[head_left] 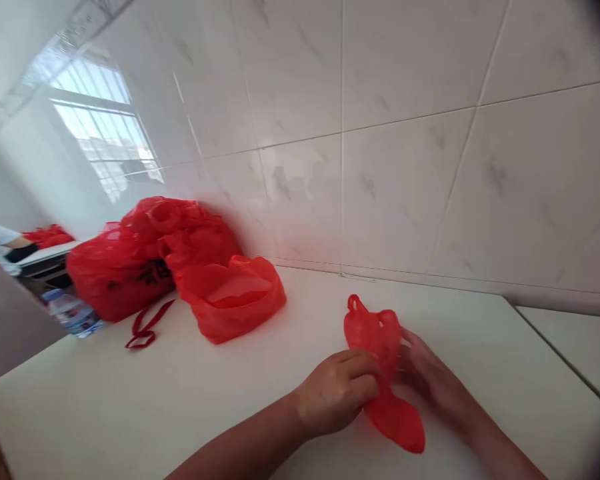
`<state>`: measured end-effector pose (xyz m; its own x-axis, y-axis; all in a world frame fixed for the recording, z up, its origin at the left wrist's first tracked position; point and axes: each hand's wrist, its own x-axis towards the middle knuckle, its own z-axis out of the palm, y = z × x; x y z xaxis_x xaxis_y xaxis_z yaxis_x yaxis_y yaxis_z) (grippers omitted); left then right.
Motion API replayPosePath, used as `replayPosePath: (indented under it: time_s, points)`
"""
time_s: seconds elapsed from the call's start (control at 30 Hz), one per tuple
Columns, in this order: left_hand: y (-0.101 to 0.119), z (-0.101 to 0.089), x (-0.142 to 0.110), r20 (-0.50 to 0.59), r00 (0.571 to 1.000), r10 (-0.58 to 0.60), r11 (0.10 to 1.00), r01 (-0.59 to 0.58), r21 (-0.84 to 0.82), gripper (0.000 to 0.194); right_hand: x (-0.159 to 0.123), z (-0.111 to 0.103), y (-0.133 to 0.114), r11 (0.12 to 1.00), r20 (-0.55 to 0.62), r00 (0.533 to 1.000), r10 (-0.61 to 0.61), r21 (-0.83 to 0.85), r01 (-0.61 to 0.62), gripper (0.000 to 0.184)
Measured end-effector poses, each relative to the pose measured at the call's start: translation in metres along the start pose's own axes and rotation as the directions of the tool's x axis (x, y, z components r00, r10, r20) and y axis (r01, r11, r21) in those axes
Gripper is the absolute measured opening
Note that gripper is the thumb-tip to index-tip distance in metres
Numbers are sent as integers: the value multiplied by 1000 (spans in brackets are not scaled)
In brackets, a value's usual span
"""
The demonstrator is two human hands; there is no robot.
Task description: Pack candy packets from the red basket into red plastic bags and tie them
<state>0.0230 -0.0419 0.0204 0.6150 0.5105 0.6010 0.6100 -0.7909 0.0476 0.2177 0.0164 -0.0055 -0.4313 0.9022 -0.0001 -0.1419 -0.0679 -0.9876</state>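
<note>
A small red plastic bag [380,347] lies crumpled on the white counter [180,400], its handles pointing away from me and its lower end trailing toward me. My left hand [337,393] is closed around the bag's middle from the left. My right hand [430,380] grips the same bag from the right, fingers curled against the plastic. Both forearms reach in from the bottom edge.
A heap of red plastic bags [155,260] sits at the back left against the tiled wall [405,167], with a loose red strip [147,327] in front. A water bottle [73,312] lies at the left counter edge. Another person's arm [10,250] shows far left.
</note>
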Motion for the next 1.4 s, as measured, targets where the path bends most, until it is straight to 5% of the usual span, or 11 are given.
replayPosePath:
  time_s: [0.1,0.23,0.37,0.5,0.7,0.83,0.97,1.07,1.17,1.27,1.4]
  points:
    - [6,17,-11,146,989,-7,998,15,-56,20,-4,13,-8,997,-6,998,56,-45,-56,48]
    - [0,17,-22,223,974,-49,996,64,-59,18,4,-2,-1,995,-199,975,97,18,-95,28]
    - [-23,9,-31,159,965,-207,978,201,53,23,15,-39,3,978,-556,827,77,204,46,28]
    - [-35,0,-37,181,939,-291,954,271,126,29,16,-65,2,952,-674,735,67,264,156,24]
    - [-30,-5,-36,250,888,-386,918,397,7,24,10,-55,-16,906,-557,827,79,387,174,24]
    - [-28,-6,-34,-90,873,-480,871,486,67,19,3,-35,-33,911,-405,914,-2,377,169,29]
    - [-17,-7,-32,-354,920,-167,943,255,216,36,-9,-8,-48,977,-218,966,-140,126,170,32]
    - [-4,-8,-28,-281,960,9,949,80,305,41,-24,13,-59,972,-22,979,-202,-129,198,32]
    - [3,-5,-23,-180,982,-47,943,104,316,43,-38,24,-68,931,126,962,-241,-249,266,33]
    - [1,-3,-20,-140,972,-186,921,223,321,39,-44,23,-71,890,61,928,-368,-264,371,31]
    - [-3,-4,-19,-102,931,-350,861,363,357,37,-37,11,-74,916,-267,877,-399,-156,369,29]
